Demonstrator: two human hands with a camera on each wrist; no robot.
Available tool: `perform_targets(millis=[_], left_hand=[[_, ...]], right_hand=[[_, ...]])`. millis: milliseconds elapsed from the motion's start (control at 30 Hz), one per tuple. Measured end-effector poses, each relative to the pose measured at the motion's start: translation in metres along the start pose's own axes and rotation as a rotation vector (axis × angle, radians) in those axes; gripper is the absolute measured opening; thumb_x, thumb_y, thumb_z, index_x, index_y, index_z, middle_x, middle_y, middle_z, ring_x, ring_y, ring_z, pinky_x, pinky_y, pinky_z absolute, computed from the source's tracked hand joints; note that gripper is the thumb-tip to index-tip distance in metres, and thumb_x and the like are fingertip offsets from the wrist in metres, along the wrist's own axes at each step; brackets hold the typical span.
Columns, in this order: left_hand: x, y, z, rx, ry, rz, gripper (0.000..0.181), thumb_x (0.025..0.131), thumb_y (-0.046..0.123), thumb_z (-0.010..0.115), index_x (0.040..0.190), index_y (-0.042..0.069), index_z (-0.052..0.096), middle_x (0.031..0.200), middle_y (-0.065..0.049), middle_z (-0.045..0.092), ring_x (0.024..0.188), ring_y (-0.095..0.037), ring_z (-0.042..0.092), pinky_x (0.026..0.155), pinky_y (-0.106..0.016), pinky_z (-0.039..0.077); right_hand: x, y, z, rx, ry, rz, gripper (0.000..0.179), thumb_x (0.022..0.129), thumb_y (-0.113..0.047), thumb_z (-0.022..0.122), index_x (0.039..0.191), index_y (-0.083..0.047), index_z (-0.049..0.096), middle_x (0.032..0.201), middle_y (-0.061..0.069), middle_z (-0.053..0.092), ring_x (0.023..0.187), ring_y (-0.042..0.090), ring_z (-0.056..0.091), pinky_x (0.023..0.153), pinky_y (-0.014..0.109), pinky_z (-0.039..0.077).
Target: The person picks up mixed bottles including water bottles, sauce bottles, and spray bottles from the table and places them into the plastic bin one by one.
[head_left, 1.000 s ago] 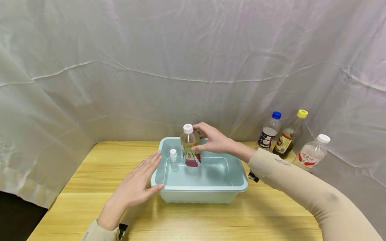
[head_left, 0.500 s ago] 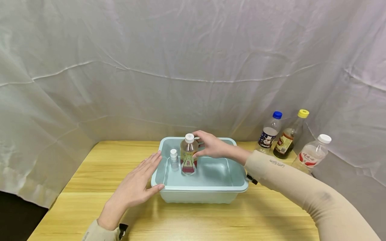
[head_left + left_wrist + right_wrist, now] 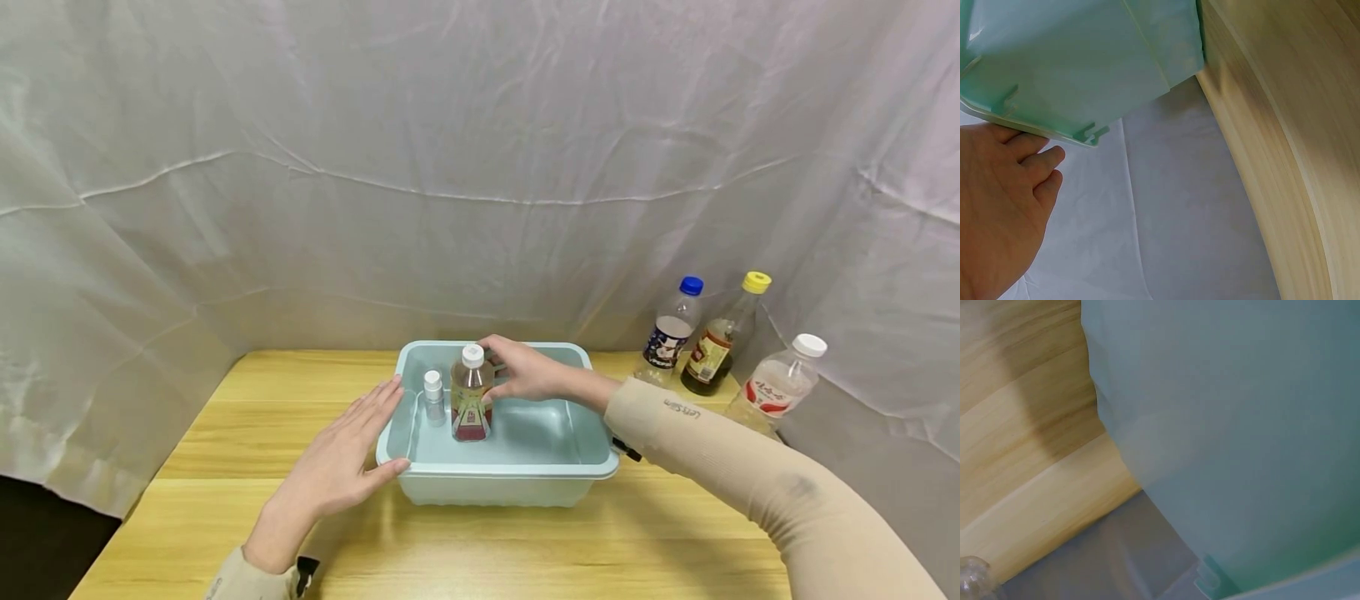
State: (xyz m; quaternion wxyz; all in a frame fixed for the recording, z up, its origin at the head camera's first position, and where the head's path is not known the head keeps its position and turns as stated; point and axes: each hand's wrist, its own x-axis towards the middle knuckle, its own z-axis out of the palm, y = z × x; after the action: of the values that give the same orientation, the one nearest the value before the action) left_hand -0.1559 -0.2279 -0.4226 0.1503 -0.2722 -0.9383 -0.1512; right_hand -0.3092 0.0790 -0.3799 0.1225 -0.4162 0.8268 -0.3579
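Note:
A light blue plastic basin (image 3: 510,469) stands on the wooden table. Inside it, toward the left, my right hand (image 3: 527,371) grips a clear drink bottle (image 3: 471,400) with a white cap and a green and red label; the bottle is upright. Just left of that bottle a small clear bottle (image 3: 434,400) with a white cap stands in the basin. My left hand (image 3: 333,458) rests on the basin's left rim with straight fingers, and in the left wrist view the fingers (image 3: 1041,164) touch the rim from outside. The right wrist view shows only the basin's outer wall (image 3: 1222,437), not the hand.
At the table's back right stand a blue-capped bottle (image 3: 667,337), a yellow-capped bottle (image 3: 712,354) with dark contents, and a white-capped bottle (image 3: 776,383) with a red and white label. A grey curtain (image 3: 480,167) hangs behind the wooden table (image 3: 300,375).
My right hand has lowered the drink bottle into the basin, from tilted and higher to upright and lower. The left hand has stayed on the rim.

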Motion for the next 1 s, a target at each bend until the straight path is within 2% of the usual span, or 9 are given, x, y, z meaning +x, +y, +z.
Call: perform_targets(millis=[200,433,600,767,900,1000], left_hand=[[0.001,0.0,-0.001,0.006,0.013,0.009,0.09,0.098,0.053,0.063,0.165,0.005,0.027,0.173,-0.011,0.02,0.156,-0.035,0.028,0.125,-0.055,0.029],[0.002,-0.001,0.0,0.003,0.016,0.021,0.089,0.098,0.052,0.064,0.164,0.003,0.028,0.172,-0.012,0.022,0.154,-0.038,0.03,0.123,-0.057,0.031],[0.001,-0.001,0.0,0.004,0.01,0.012,0.089,0.098,0.053,0.064,0.164,0.004,0.028,0.173,-0.011,0.021,0.155,-0.036,0.028,0.125,-0.052,0.028],[0.0,0.0,0.0,0.0,-0.001,-0.001,0.09,0.098,0.053,0.064,0.164,0.005,0.027,0.173,-0.01,0.019,0.157,-0.032,0.024,0.126,-0.051,0.026],[0.0,-0.001,0.0,0.003,0.006,0.004,0.089,0.098,0.054,0.063,0.164,0.005,0.027,0.173,-0.01,0.02,0.157,-0.033,0.025,0.125,-0.054,0.029],[0.0,-0.001,0.0,0.0,0.009,0.005,0.089,0.098,0.054,0.063,0.164,0.005,0.027,0.173,-0.01,0.019,0.157,-0.033,0.025,0.126,-0.052,0.027]], right_hand=[[-0.001,0.001,0.0,-0.033,-0.003,0.027,0.076,0.085,-0.006,0.086,0.147,0.002,0.043,0.143,0.02,0.054,0.127,0.037,0.062,0.103,0.037,0.057],[-0.003,0.0,-0.002,-0.067,-0.013,0.048,0.081,0.087,-0.013,0.085,0.154,0.0,0.041,0.147,0.018,0.055,0.126,0.036,0.062,0.104,0.05,0.056],[-0.009,-0.004,-0.005,-0.066,-0.002,0.047,0.081,0.089,-0.016,0.084,0.155,-0.001,0.04,0.151,0.018,0.053,0.129,0.036,0.061,0.106,0.049,0.055],[-0.016,-0.01,-0.013,-0.016,0.048,0.007,0.077,0.091,-0.017,0.083,0.154,-0.002,0.042,0.154,0.017,0.05,0.134,0.036,0.058,0.108,0.048,0.053],[-0.022,-0.015,-0.022,0.019,0.12,-0.037,0.077,0.09,-0.016,0.084,0.154,-0.002,0.044,0.155,0.018,0.05,0.136,0.035,0.056,0.11,0.049,0.052],[-0.029,-0.019,-0.029,0.043,0.181,-0.056,0.075,0.09,-0.015,0.084,0.153,-0.003,0.044,0.155,0.018,0.05,0.136,0.035,0.057,0.111,0.048,0.051]])
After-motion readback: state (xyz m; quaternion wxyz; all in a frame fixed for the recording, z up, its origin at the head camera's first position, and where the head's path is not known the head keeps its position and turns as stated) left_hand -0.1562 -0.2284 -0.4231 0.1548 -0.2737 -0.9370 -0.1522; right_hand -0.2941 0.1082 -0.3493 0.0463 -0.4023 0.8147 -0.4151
